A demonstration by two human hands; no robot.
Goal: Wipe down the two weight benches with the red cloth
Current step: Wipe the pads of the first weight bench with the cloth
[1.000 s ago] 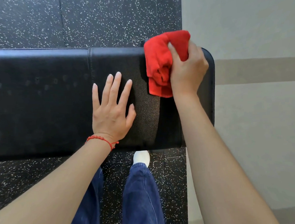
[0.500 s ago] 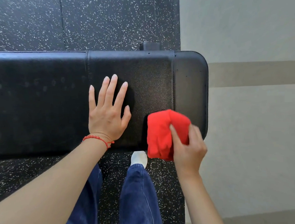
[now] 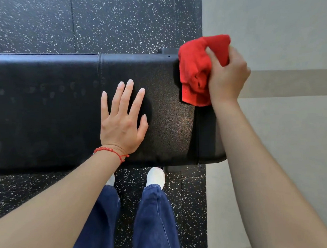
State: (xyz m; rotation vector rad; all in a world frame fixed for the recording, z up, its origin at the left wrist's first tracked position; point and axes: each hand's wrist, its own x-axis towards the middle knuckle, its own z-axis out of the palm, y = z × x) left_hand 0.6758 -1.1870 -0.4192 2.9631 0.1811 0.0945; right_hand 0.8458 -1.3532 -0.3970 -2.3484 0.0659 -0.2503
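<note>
Right hand: fingers curled tight around a bunched red cloth, thumb side pressing into the folds. Cloth sits at the far right corner of the bench, touching the black padded surface; its upper part hangs past the far edge, loose lower flap trails toward the near side over the seam.

Left hand: fingers spread wide and flat, palm down on the surface, holding nothing. It lies left of the cloth, well apart from it, near the middle of the textured pad section. Red beaded bracelet around the left wrist, at the near edge of the bench.

Bench runs left to right across the view. A stitched seam divides the smooth left pad from the grainier right one; a narrow end section closes the right end.

Below the near edge: blue jeans and a white shoe on black speckled rubber floor. Right of the bench, the floor changes to pale grey.
</note>
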